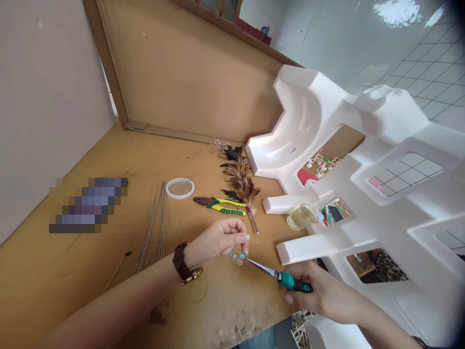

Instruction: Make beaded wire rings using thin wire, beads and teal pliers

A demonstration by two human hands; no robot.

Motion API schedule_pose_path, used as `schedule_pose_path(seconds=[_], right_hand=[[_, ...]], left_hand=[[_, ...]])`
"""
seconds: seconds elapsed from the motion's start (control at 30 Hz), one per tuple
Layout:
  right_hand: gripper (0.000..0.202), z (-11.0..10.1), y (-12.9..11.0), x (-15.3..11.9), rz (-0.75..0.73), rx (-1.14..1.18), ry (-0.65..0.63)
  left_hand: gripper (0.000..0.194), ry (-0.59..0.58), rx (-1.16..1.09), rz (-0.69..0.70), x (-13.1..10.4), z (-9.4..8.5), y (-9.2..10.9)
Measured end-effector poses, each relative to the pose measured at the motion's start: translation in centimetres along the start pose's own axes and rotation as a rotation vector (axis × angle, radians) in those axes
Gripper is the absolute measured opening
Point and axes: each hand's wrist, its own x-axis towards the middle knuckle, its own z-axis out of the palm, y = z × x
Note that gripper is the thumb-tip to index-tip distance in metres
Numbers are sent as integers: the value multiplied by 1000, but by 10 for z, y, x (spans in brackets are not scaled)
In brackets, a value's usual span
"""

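Note:
My left hand [227, 238], with a brown watch at its wrist, pinches a small string of clear and blue beads [238, 258] above the table. In my right hand [314, 291] are long-nose pliers [285, 279] with a teal and black handle. Their tip points left and meets the beads beside my left fingertips. Whether the jaws grip a bead or wire is too small to tell. Yellow-green pliers [221, 204] lie on the table just beyond my left hand, next to a bundle of brown and black feathers [240, 179].
A large white molded foam piece [337, 194] fills the right side, with a glass of pale liquid [302, 216] at its edge. A white ring roll [180, 196] and thin wires [156, 228] lie on the wooden table [138, 155]. A cardboard panel [196, 72] stands behind.

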Motion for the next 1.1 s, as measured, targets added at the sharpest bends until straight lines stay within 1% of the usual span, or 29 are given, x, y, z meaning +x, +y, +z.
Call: schedule_pose_path(seconds=[0.17,0.23,0.4,0.5,0.6,0.67,0.77,0.9,1.0,1.1], right_hand=[[16,2,1,1,-15,11,-50],[16,4,2,2,-18,16,-49],[11,10,-2,3,-47,-19,-14],[11,10,-5,2,-50,-46,3],[9,8,-3,3,-59,-105,64],[7,7,1,4,-79,-119,114],[10,8,9,7,-107,-21,152],[11,12,13,12,-157,161,137],[11,18,12,17,-163,200,150],[11,24,12,21,-147,177,206]], left_hand=[[22,18,-8,19,-1,1,1],[22,22,-16,24,-1,1,2],[23,17,-48,44,-1,1,1],[23,13,-44,65,0,0,-1],[24,15,-65,80,1,-3,-2],[26,15,-119,109,2,-6,-3],[27,-37,-253,146,4,-15,-6],[26,-141,-425,133,6,-24,-12],[27,-191,-457,123,7,-25,-14],[28,-204,-447,118,6,-23,-14]])
